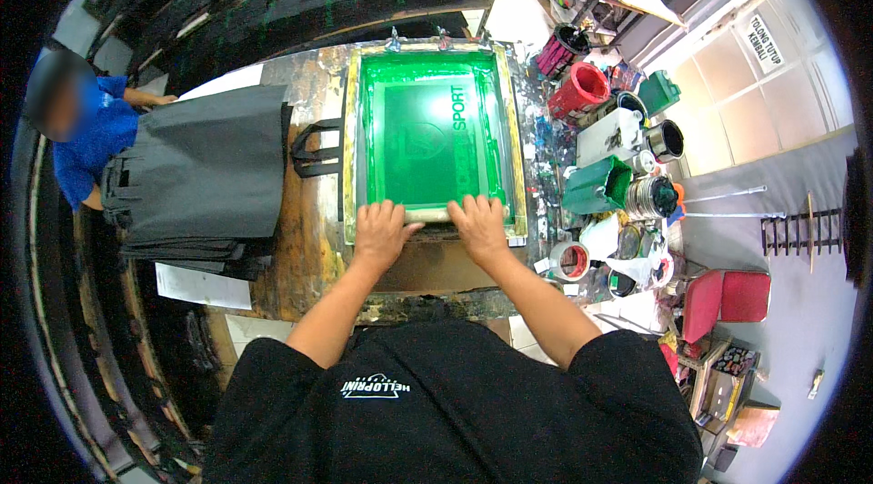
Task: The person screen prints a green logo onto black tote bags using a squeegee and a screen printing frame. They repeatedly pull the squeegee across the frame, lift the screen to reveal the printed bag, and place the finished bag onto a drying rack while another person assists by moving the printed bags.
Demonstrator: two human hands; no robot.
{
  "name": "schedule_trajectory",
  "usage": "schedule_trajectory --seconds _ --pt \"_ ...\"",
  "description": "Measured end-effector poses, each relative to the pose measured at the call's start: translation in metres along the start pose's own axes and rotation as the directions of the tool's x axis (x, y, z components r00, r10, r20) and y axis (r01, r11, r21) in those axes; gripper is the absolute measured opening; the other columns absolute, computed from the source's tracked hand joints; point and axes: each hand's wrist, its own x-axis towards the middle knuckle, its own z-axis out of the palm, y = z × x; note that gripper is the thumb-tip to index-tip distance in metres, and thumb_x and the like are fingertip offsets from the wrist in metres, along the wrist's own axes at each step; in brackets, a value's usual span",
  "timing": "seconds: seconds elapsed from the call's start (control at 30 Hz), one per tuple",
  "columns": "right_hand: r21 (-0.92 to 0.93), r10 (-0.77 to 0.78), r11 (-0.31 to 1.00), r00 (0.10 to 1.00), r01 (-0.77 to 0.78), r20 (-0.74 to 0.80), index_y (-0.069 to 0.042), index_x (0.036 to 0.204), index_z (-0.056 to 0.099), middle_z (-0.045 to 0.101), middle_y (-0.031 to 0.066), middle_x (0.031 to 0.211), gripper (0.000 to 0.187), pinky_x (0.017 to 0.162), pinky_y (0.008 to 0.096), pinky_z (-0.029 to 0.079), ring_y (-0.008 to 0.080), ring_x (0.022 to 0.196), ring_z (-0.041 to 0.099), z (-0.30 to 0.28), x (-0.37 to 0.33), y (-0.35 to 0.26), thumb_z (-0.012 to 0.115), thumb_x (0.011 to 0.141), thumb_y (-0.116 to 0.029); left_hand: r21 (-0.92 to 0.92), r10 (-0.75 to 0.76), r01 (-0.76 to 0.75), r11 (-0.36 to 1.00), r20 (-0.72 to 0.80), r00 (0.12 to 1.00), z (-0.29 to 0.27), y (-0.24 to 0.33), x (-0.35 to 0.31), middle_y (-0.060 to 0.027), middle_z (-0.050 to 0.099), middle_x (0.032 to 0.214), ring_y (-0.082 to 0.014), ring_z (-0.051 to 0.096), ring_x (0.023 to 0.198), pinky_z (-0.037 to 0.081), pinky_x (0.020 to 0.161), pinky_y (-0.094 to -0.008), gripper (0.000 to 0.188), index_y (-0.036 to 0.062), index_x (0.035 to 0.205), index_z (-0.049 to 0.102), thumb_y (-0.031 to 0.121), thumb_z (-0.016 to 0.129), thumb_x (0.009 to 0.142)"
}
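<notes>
A screen-printing frame point(516, 147) lies flat on the worktable, its mesh point(418, 111) coated with bright green ink, thickest along the sides and far end. Across the frame's near end rests a pale squeegee point(427, 216). My left hand point(380, 234) is closed over the squeegee's left end, and my right hand point(480, 227) grips its right end. Both sets of fingers curl over the far side of it. From under the frame's left side, dark fabric with a looped strap point(314, 149) sticks out; the rest of that piece is hidden.
A stack of dark fabric bags point(209, 166) covers the table's left side, with a person point(100, 134) in blue beside it. Along the right edge crowd a red bucket point(580, 91), a green container point(596, 186), cans and a tape roll point(570, 261). Clamps point(393, 41) sit behind the frame.
</notes>
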Motion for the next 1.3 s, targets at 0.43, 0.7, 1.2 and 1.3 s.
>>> schedule_trajectory --seconds 0.43,0.7,1.2,1.3 --pt "0.111 0.079 0.990 0.995 -0.086 0.063 -0.022 0.128 0.062 0.061 0.0057 0.110 0.041 0.099 0.0542 0.038 0.0249 0.106 0.059 -0.003 -0.020 -0.014 0.064 0.088 -0.015 -0.213 -0.442 0.451 0.867 0.091 0.892 0.007 -0.052 -0.094 -0.0193 0.050 0.131 -0.0396 0.049 0.125 0.042 0.108 -0.0518 0.102 0.0012 0.145 0.051 0.059 0.090 0.071" --pt "0.172 0.086 0.981 0.996 -0.092 0.037 -0.023 0.127 0.062 0.060 0.0062 0.115 0.045 0.102 0.0540 0.032 0.0257 0.110 0.058 -0.011 -0.012 -0.009 0.073 0.085 -0.011 -0.323 -0.431 0.431 0.842 0.077 0.899 0.041 -0.084 -0.097 -0.0122 0.061 0.113 -0.0363 0.058 0.104 0.045 0.091 -0.0469 0.086 0.0094 0.134 0.069 0.040 0.099 0.059" --pt "0.186 0.077 0.981 0.991 -0.055 -0.112 -0.012 0.124 0.066 0.060 0.0100 0.109 0.058 0.103 0.0560 0.032 0.0290 0.106 0.056 -0.151 0.062 0.015 0.080 0.082 -0.049 -0.662 -0.564 0.302 0.686 -0.223 0.795 -0.065 -0.059 -0.032 -0.0109 0.072 0.125 -0.0177 0.068 0.109 0.056 0.094 -0.0342 0.078 -0.0025 0.147 0.057 0.014 0.093 0.080" --pt "0.065 0.027 0.998 0.939 -0.005 -0.342 -0.013 0.110 0.068 0.059 0.0074 0.094 0.054 0.094 0.0522 0.035 0.0278 0.094 0.058 -0.188 0.108 0.034 0.074 0.084 -0.061 -0.892 -0.702 0.196 0.407 -0.168 0.692 -0.111 -0.057 0.024 -0.0043 0.070 0.121 -0.0097 0.064 0.103 0.053 0.090 -0.0262 0.066 -0.0022 0.144 0.059 0.015 0.089 0.088"
